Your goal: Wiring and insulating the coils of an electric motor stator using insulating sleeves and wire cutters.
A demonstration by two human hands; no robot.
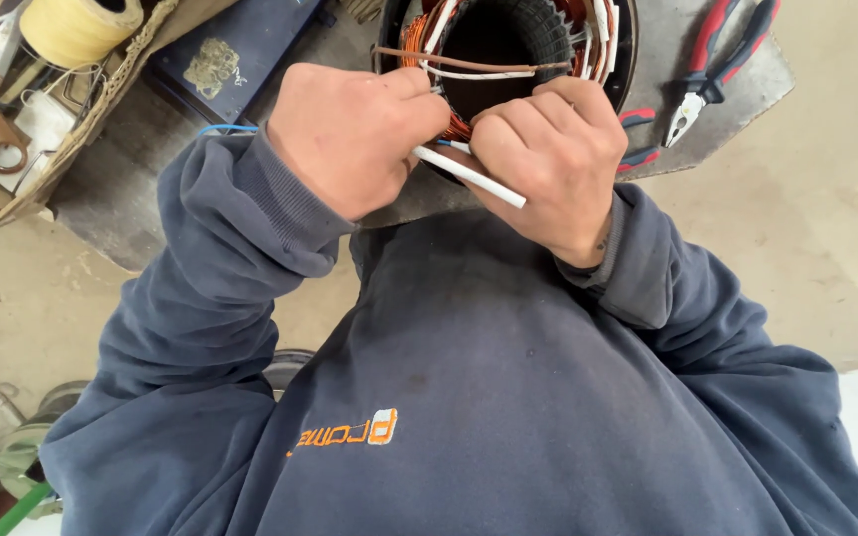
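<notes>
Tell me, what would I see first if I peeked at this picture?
Two hands in the top middle: the left hand and right hand pinch a thin white tube together. Just behind them sits a round motor part packed with orange copper wire. Red-handled pliers lie top right.

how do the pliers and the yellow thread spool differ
The pliers are metal with red-and-dark handles, lying flat right of the stator; the yellow thread spool is round, soft-looking, sitting in a cardboard box at far left. Neither is touched: both hands are at the white sleeve.
</notes>
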